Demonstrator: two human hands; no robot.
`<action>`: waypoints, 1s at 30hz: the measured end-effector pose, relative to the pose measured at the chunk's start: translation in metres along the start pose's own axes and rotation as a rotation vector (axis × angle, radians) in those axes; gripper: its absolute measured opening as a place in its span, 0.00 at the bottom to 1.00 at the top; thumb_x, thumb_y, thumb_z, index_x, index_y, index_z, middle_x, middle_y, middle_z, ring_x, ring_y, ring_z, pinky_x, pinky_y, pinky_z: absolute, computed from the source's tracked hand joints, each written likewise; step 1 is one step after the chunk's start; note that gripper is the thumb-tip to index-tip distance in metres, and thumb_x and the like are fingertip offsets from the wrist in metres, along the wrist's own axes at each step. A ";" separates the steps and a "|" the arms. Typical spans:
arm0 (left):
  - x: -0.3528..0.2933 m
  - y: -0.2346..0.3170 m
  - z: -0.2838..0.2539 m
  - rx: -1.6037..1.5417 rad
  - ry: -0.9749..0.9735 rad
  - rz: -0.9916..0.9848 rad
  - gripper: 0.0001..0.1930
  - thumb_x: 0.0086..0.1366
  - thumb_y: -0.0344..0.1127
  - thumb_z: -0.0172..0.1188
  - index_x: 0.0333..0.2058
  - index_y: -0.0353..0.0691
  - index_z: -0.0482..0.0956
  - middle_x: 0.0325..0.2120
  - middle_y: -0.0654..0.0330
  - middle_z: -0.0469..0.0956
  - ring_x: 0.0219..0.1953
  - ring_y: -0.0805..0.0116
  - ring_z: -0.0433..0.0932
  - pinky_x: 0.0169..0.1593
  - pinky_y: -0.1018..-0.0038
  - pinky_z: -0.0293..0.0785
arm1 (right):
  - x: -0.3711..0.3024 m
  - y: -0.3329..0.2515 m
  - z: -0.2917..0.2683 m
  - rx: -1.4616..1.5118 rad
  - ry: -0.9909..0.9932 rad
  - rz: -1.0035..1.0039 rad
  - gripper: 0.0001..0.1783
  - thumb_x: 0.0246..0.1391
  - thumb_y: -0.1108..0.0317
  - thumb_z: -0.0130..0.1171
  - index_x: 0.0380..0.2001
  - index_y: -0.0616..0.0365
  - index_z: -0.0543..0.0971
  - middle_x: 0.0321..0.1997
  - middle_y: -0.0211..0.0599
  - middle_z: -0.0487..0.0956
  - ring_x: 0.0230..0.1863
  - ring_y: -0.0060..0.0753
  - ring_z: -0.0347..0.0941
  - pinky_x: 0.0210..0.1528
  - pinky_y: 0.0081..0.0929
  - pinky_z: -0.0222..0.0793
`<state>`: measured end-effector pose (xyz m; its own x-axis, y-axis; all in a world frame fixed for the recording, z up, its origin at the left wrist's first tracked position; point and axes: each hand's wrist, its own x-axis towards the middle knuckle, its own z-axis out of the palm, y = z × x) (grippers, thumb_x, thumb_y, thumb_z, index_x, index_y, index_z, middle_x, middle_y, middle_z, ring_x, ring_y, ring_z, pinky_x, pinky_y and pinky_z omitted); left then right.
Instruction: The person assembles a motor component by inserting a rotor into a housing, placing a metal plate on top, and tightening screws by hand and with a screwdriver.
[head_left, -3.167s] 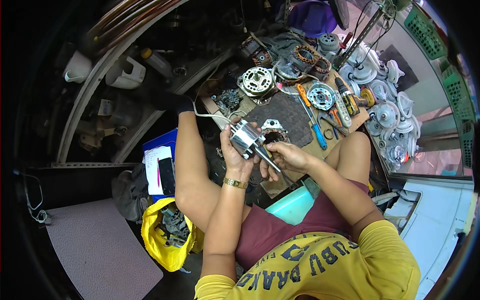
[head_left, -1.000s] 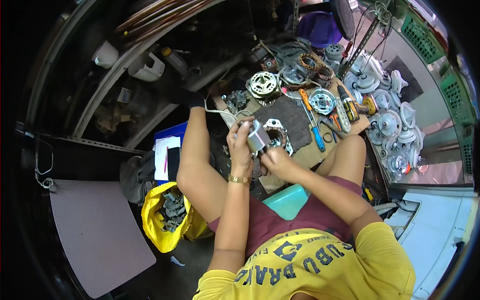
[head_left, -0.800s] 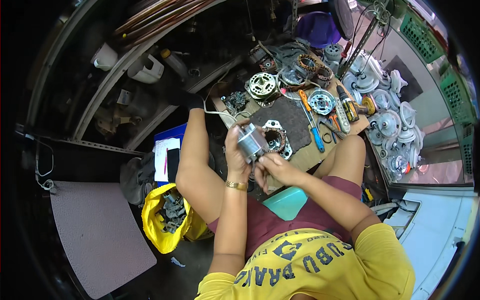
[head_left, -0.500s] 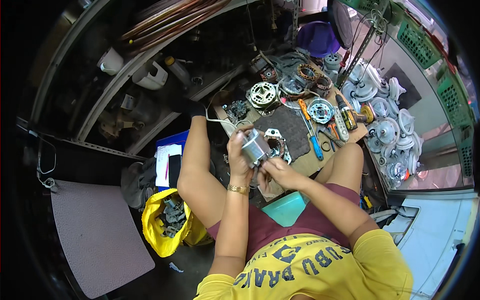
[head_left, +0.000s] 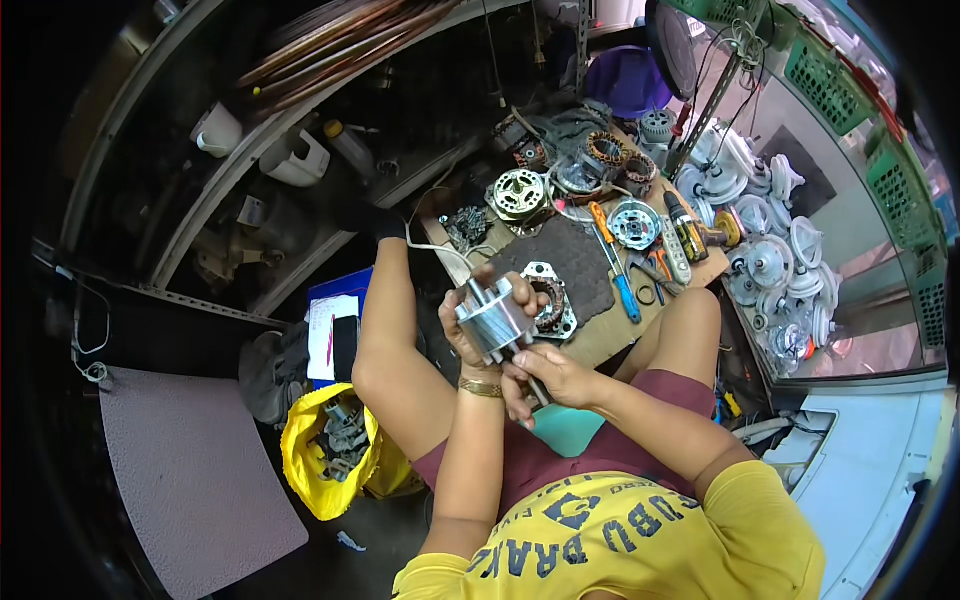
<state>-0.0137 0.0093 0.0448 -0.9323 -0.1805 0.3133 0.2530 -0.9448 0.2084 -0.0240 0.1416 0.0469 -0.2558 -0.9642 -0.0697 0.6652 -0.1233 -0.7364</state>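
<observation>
- Above the lap, left hand (head_left: 468, 335) has its grip closed around the metal rotor (head_left: 493, 322), shaft slanting near-right.
- Right hand (head_left: 545, 372), just below, pinches the shaft end.

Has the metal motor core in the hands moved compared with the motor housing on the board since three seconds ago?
Yes. The metal motor core has shifted slightly, now overlapping the motor housing's left edge and tilted more upright.

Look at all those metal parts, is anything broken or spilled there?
Nothing looks spilled or plainly broken. The left hand holds a silver motor rotor, and the right hand grips its shaft from below. Motor parts and a blue-handled screwdriver lie scattered on the board, taken apart but resting flat.
</observation>
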 end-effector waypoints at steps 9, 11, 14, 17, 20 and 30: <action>0.000 0.008 -0.008 0.134 -0.019 -0.046 0.27 0.67 0.59 0.47 0.53 0.45 0.75 0.39 0.43 0.74 0.40 0.51 0.76 0.44 0.61 0.78 | -0.003 0.001 0.005 -0.110 -0.055 -0.086 0.26 0.71 0.58 0.36 0.26 0.66 0.74 0.20 0.43 0.76 0.19 0.35 0.74 0.23 0.29 0.74; 0.008 0.012 -0.007 0.670 0.332 -0.024 0.24 0.67 0.55 0.50 0.48 0.39 0.76 0.38 0.46 0.77 0.36 0.55 0.78 0.41 0.65 0.78 | 0.005 0.000 -0.026 -0.552 0.184 -0.110 0.27 0.70 0.60 0.36 0.23 0.67 0.75 0.20 0.42 0.77 0.19 0.35 0.76 0.24 0.31 0.74; 0.003 0.020 -0.042 0.977 0.394 0.041 0.23 0.67 0.53 0.51 0.48 0.39 0.74 0.38 0.45 0.78 0.36 0.54 0.79 0.40 0.65 0.78 | 0.014 0.012 -0.024 -0.863 0.385 -0.057 0.24 0.69 0.62 0.37 0.23 0.64 0.73 0.18 0.41 0.76 0.18 0.34 0.75 0.23 0.29 0.74; -0.005 0.006 -0.016 0.132 0.111 -0.046 0.25 0.67 0.58 0.47 0.50 0.44 0.73 0.40 0.44 0.75 0.38 0.50 0.79 0.40 0.60 0.80 | -0.003 0.003 0.003 -0.020 0.027 -0.037 0.23 0.70 0.60 0.38 0.25 0.64 0.72 0.18 0.41 0.75 0.17 0.34 0.74 0.24 0.28 0.75; 0.006 0.007 -0.012 0.790 0.379 -0.048 0.22 0.69 0.50 0.49 0.50 0.37 0.72 0.36 0.49 0.78 0.38 0.60 0.79 0.41 0.65 0.80 | 0.005 0.014 -0.045 -0.566 0.208 -0.117 0.23 0.69 0.61 0.37 0.25 0.64 0.72 0.19 0.42 0.76 0.18 0.34 0.75 0.24 0.28 0.75; 0.006 0.008 -0.017 1.274 0.357 -0.010 0.24 0.66 0.52 0.51 0.49 0.37 0.73 0.36 0.50 0.77 0.37 0.59 0.77 0.41 0.67 0.77 | 0.009 0.017 -0.041 -0.888 0.425 -0.072 0.23 0.66 0.64 0.39 0.22 0.66 0.74 0.18 0.38 0.76 0.18 0.31 0.76 0.23 0.26 0.74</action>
<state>-0.0217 -0.0043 0.0323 -0.9025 -0.4216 0.0878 0.1269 -0.0654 0.9898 -0.0432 0.1403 0.0062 -0.6211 -0.7756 -0.1128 -0.0856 0.2101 -0.9739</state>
